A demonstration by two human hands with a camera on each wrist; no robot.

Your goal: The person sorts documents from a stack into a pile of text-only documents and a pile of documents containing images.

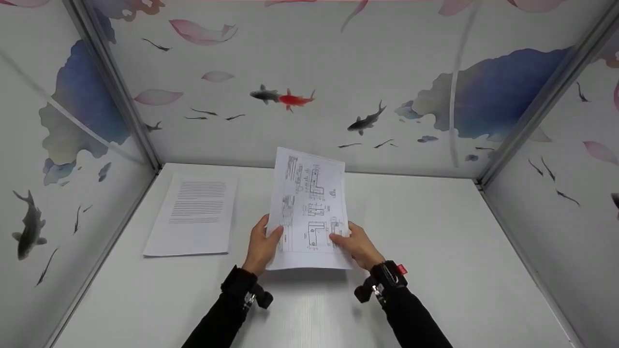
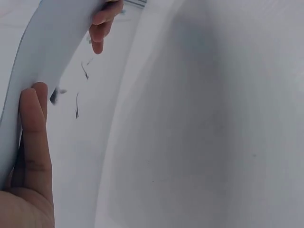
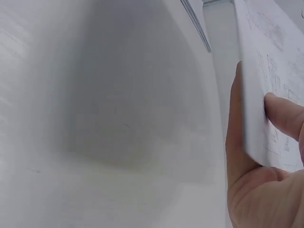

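Note:
Both hands hold up a sheaf of paper [image 1: 304, 193] whose front sheet carries technical line drawings turned sideways. On its left edge, the left hand [image 1: 261, 245] grips with the thumb in front and fingers behind. Opposite it, the right hand [image 1: 361, 245] pinches the right edge, thumb [image 3: 285, 114] over the drawings. In the left wrist view the paper's plain back [image 2: 52, 42] shows, with the left hand's fingers [image 2: 35, 142] against it. The sheaf is raised over the white table [image 1: 309, 309] and throws a shadow on it.
A stack of printed pages [image 1: 193, 237] lies on the table at the left. White panels [image 1: 309, 130] painted with fish and petals enclose the table at the back and both sides. Metal posts [image 1: 116, 92] stand at the corners. Black wrist cameras [image 1: 387, 275] are strapped to both wrists.

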